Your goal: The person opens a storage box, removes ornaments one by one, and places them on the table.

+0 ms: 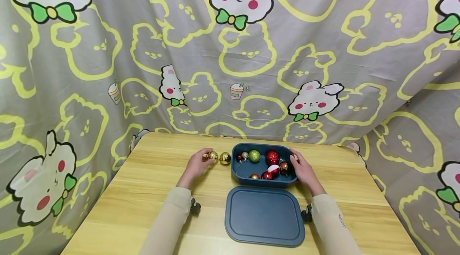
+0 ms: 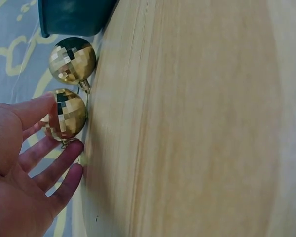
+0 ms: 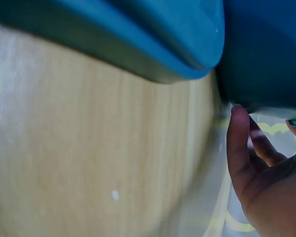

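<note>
An open dark blue box (image 1: 264,183) stands on the wooden table (image 1: 151,191), holding several small baubles, among them a green glitter one (image 1: 254,156) and a red glitter one (image 1: 272,157). Two gold mirrored balls lie just left of the box. My left hand (image 1: 197,165) pinches the nearer gold ball (image 1: 213,155) (image 2: 64,114) between thumb and fingers (image 2: 64,150). The other gold ball (image 1: 225,158) (image 2: 72,60) lies free beside the box (image 2: 74,17). My right hand (image 1: 303,171) (image 3: 266,129) grips the box's right end (image 3: 266,49), thumb against its wall.
The box's blue lid (image 1: 264,215) (image 3: 138,39) lies flat in front of the box, between my forearms. A grey printed cloth (image 1: 230,67) hangs behind and around the table. Bare wood stretches left of my left hand.
</note>
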The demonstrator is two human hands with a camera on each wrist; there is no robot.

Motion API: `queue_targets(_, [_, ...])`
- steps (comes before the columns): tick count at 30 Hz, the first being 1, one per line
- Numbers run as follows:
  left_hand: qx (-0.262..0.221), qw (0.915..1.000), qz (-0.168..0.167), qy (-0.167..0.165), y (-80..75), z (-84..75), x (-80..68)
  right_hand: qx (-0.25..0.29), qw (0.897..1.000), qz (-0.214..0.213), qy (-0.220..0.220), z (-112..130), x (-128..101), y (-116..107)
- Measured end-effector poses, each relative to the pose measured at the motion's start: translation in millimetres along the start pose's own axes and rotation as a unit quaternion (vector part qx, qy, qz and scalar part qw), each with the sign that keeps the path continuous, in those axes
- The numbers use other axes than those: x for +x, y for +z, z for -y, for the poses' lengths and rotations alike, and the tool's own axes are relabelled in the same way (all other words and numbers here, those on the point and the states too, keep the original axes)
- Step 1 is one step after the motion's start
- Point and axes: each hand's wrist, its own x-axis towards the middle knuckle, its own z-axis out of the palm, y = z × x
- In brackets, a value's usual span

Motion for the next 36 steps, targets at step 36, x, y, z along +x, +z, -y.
queue_targets(36, [0.028, 0.9995, -0.014, 0.001, -9.0, 0.2, -4.0, 0.006, 1.0, -0.008, 0.001, 2.4, -0.3, 0.5])
